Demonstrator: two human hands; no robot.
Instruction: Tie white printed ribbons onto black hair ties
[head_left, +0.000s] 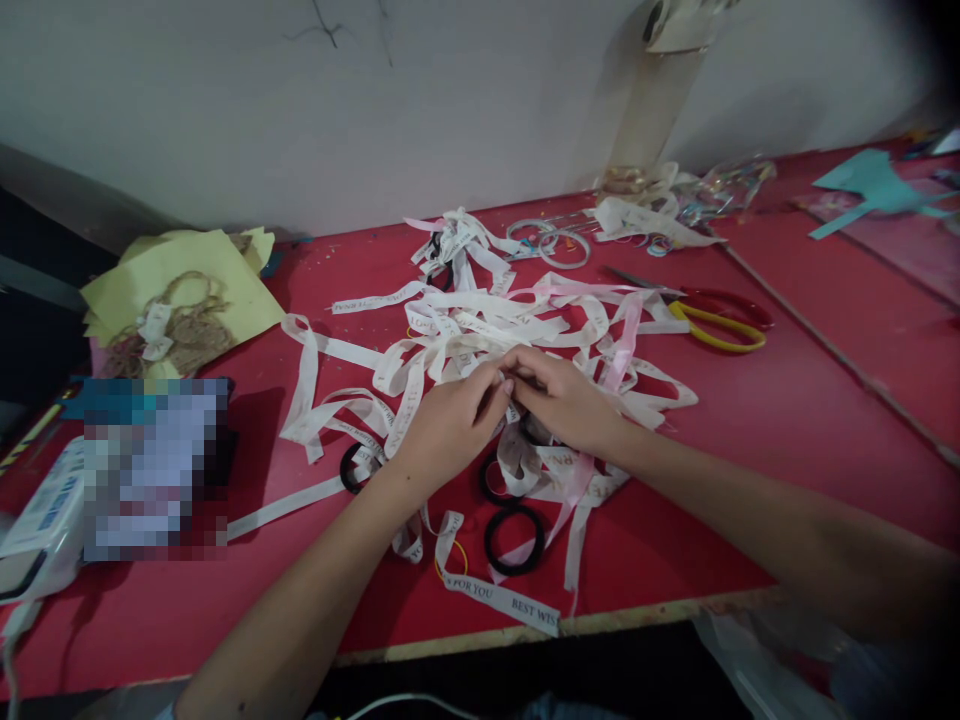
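Right at the middle of the tabletop, the left hand and right hand meet fingertip to fingertip, both grips pinched shut on a strip of the white ribbon — the exact piece is hidden between the fingers. Around them the ribbon lies in a loose tangle, some strands pink, some printed (one end near the front edge reads "BEST WIS"). Black hair ties sit just below the hands, partly under the strips. Yellow-handled scissors lie to the right, clear rings near the wall, and yellow paper with twine on it to the left. Both forearms reach in from the near edge, wrists low, palms turned toward each other.
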